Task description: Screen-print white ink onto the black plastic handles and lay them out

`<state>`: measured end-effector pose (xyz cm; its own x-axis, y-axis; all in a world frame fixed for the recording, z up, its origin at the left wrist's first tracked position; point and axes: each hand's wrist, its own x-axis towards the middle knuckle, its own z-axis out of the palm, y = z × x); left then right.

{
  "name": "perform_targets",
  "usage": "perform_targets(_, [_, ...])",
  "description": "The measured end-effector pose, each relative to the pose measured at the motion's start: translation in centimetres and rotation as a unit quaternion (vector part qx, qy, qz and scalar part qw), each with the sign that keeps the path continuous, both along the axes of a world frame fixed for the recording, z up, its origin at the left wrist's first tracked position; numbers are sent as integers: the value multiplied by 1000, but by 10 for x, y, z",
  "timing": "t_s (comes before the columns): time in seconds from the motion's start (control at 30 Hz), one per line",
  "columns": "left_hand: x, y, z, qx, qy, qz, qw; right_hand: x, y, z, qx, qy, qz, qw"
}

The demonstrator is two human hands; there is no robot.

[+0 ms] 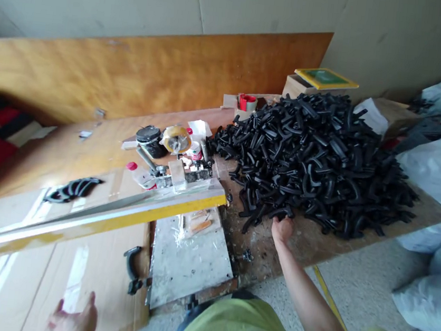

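Observation:
My right hand (283,229) reaches the near edge of a big heap of black curved plastic parts (309,154). Its fingers close on one black curved part (281,213) there; the fingertips are partly hidden. Down at the lower left, slightly blurred, my left hand (74,323) hangs over the cardboard-covered tabletop with thumb and fingers spread and nothing in it. A single black curved handle-like part (132,262) lies on the cardboard beside the white board (189,263). Further back on the left, several similar black parts (74,190) sit in a row.
A yellow-edged screen frame (118,221) crosses the table above the white board, with metal clamps (156,169) behind it. Nearby stand a black tub (151,140), a tape roll (176,140) and small bottles. White sacks (433,253) line the right side.

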<state>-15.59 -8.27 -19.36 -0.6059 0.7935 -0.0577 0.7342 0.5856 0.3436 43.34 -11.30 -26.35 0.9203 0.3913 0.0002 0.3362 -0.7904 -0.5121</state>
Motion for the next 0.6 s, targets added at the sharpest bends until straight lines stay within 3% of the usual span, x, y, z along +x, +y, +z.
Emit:
perform_targets(0.1, [18, -8, 1, -7, -40, 81, 996, -11, 5, -2, 22, 3, 30, 999])
perform_targets(0.23, [27, -12, -2, -6, -59, 70, 996, -20, 10, 6, 105, -23, 145, 984])
perform_targets(0.37, [22, -10, -7, -7, -67, 65, 996, -27, 19, 35, 146, -102, 257, 950])
perform_targets(0.47, [15, -4, -10, 44, -73, 49, 995, -47, 32, 65, 163, -124, 384, 900])
perform_targets(0.6, [21, 11, -8, 152, -98, -4, 984, -112, 60, 94, 147, -116, 583, 791])
